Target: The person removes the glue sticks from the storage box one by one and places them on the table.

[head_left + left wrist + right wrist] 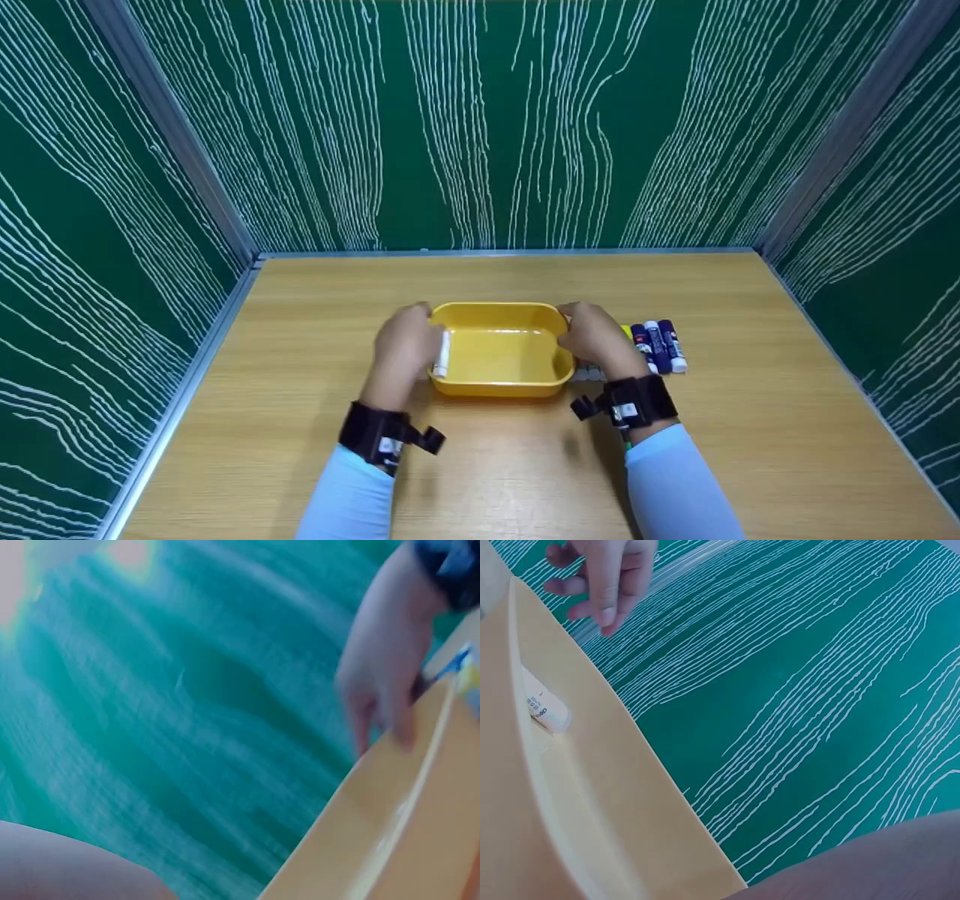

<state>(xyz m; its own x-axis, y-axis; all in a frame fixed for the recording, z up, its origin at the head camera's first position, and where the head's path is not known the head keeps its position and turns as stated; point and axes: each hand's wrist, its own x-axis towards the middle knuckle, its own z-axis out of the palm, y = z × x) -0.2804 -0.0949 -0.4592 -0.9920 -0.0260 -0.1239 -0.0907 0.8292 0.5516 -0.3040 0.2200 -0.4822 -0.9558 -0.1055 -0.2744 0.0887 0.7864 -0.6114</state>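
Note:
A yellow plastic tray [499, 391] sits on the table between both hands. Inside it, along the left wall, lies a white glue stick [442, 354]; its printed end shows in the right wrist view. Close by the tray's left rim is my left hand [407, 341], with loosely bent fingers; in the right wrist view it appears apart from the glue stick [546, 706]. At the opposite end my right hand [596, 337] holds the right rim, with fingers on both sides of the wall in the left wrist view.
Several glue sticks [658, 346], dark blue and white, lie in a row to the right of the tray, partly hidden by the right hand. Green walls [502, 135] with white wavy lines enclose the wooden table [510, 480] at the back and sides.

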